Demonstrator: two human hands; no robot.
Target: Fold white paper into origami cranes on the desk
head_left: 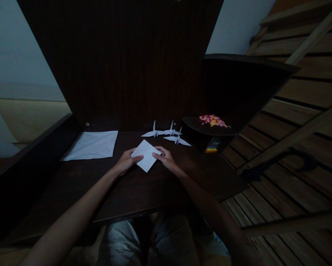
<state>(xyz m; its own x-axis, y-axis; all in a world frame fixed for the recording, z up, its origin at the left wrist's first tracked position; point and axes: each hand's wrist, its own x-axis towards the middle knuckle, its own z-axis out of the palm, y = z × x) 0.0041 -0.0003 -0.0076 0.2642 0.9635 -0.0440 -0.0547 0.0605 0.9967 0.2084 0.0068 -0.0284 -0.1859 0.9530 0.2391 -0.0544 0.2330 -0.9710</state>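
A white square of paper (146, 150) is held up just above the dark desk, turned so one corner points toward me. My left hand (126, 161) grips its left corner, thumb on top and fingers underneath. On the opposite corner my right hand (165, 159) pinches the same paper in a like way. Whether the square has folded layers I cannot tell. Behind it stand three white paper cranes: one at the left (155, 132), one behind at the right (171, 131), and one nearer (177, 140), all with wings spread.
White paper sheets (92, 145) lie at the desk's left, beside a raised side panel (30, 155). On a rounded shelf (193, 125) at the right sits a pile of small colourful pieces (214, 120). A tall dark back panel (127, 66) rises behind the desk (138, 192).
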